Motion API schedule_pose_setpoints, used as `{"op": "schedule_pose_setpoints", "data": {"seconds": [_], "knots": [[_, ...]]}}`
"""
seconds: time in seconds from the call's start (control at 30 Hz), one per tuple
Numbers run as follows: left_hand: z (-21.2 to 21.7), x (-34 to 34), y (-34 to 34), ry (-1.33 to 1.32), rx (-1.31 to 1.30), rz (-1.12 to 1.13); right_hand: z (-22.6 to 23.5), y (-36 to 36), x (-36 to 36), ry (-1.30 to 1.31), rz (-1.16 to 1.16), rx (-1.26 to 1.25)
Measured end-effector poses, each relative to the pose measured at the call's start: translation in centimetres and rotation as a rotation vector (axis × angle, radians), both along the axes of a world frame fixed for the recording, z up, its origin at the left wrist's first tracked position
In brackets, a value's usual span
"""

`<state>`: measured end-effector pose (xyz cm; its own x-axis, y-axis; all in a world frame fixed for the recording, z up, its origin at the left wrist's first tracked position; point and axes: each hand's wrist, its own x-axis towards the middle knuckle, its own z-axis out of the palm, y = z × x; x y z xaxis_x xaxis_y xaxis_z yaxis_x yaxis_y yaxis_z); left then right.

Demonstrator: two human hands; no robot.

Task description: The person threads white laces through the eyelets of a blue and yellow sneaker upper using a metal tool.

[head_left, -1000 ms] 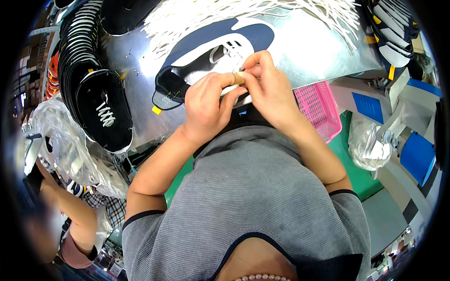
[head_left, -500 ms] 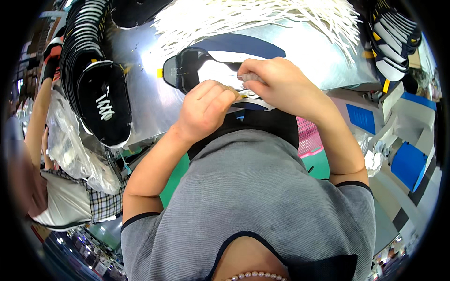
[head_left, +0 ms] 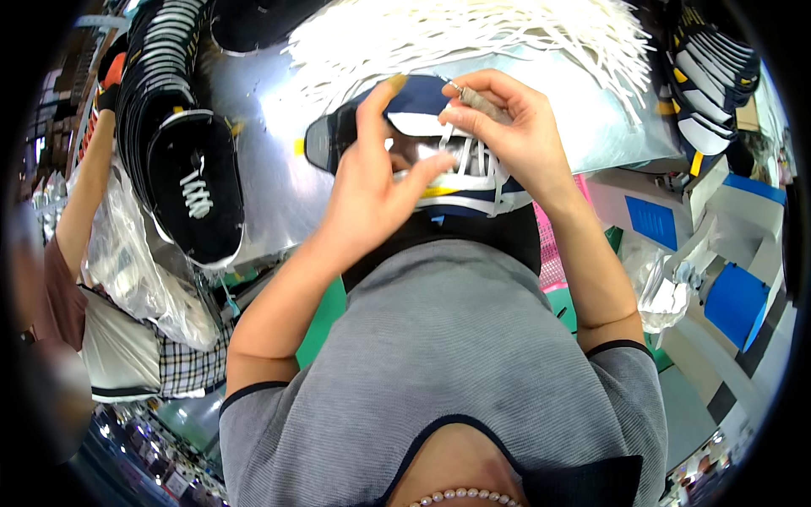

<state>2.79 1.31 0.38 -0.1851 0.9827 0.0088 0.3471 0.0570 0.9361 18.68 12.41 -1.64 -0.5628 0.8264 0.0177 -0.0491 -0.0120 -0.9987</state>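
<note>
A navy, white and black shoe upper (head_left: 414, 95) lies in front of me at the table's near edge, a yellow tab at its left end. White laces (head_left: 477, 160) cross its right part. My left hand (head_left: 363, 190) rests over the upper, thumb and forefinger spread wide across its opening; the forefinger's tip has a yellowish cover. The other left fingers are mostly hidden. Above the laced part, my right hand (head_left: 528, 135) is closed round the grey wrapped handle of a small lacing hook (head_left: 483, 105), its thin metal tip pointing left. A lace strand hangs below that hand.
A heap of white laces (head_left: 473, 34) covers the metal table's (head_left: 274, 169) far side. Stacked black shoe uppers (head_left: 190, 186) stand on the left, more uppers (head_left: 705, 84) at far right. A pink basket (head_left: 551, 253) is below the table. Another person's arm (head_left: 84, 198) reaches in at left.
My hands, close together before, have moved apart. The left thumb and forefinger have spread across the upper. My right hand has risen, and the crossed laces and hook now show.
</note>
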Motion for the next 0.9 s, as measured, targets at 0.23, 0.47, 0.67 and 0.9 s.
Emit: {"op": "schedule_pose_setpoints", "data": {"seconds": [0.23,0.47,0.67,0.9], "knots": [[-1.1,0.3,0.8,-0.042,-0.086,0.168,-0.1,-1.7,0.2,-0.119,-0.034,0.190],[-1.5,0.8,1.2,0.005,0.000,0.205,2.5,-2.7,2.9,-0.347,-0.059,0.330],[-1.0,0.9,1.1,0.046,-0.015,0.151,1.4,-3.1,3.1,-0.465,-0.009,0.467],[-1.1,1.7,0.7,-0.163,-0.021,0.175,0.7,-4.0,0.7,-0.734,-0.094,0.862]]}}
